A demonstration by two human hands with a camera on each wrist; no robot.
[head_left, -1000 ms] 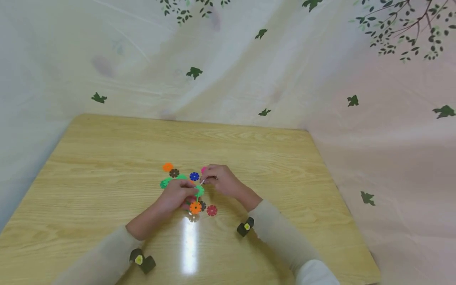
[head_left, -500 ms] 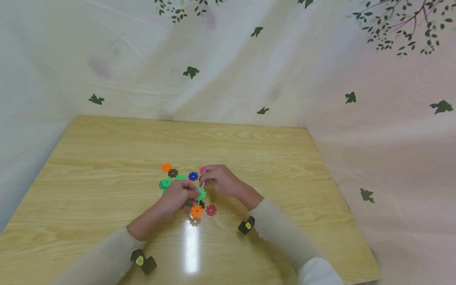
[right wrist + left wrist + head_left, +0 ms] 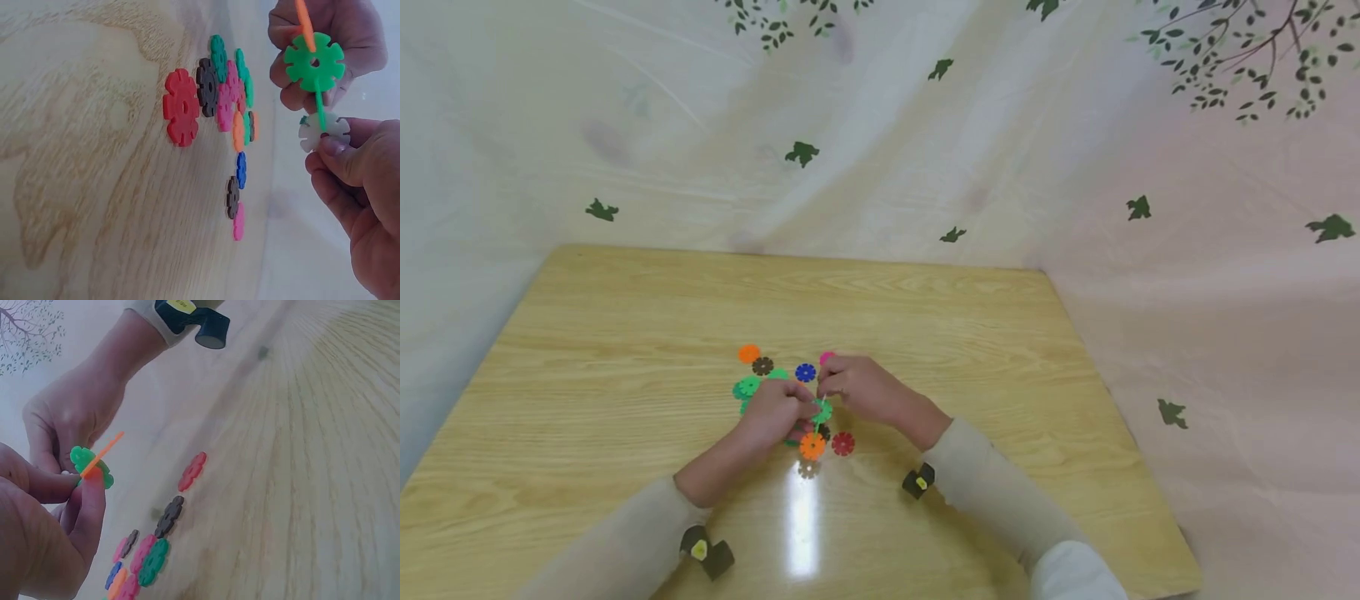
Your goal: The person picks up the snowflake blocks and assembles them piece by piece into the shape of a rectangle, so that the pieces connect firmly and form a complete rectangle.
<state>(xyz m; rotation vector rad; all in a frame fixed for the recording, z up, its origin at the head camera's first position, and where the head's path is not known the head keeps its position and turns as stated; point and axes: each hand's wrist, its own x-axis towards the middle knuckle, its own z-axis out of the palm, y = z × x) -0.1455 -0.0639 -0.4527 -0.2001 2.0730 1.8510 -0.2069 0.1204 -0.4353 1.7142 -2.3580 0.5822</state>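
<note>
Near the middle of the table, my left hand (image 3: 771, 412) pinches a short chain of slotted plastic flower discs. An orange disc (image 3: 812, 446) hangs at its near end, seen edge-on in the right wrist view. Beyond it come a green disc (image 3: 314, 62), face-on in that view, and a second green disc (image 3: 822, 411), set crosswise. With thumb and fingers my right hand (image 3: 861, 389) pinches a white disc (image 3: 337, 127) against the second green disc's edge. How deep their slots interlock I cannot tell.
Several loose discs lie on the wooden table (image 3: 970, 375) around the hands: a red disc (image 3: 843, 443), a blue disc (image 3: 805, 372), an orange disc (image 3: 749, 354), and brown, pink and green ones. A patterned curtain (image 3: 880, 125) hangs behind the table.
My right hand has come slightly down and toward my left hand, covering more of the white disc. My left hand keeps hold of the chain, nearly in place.
</note>
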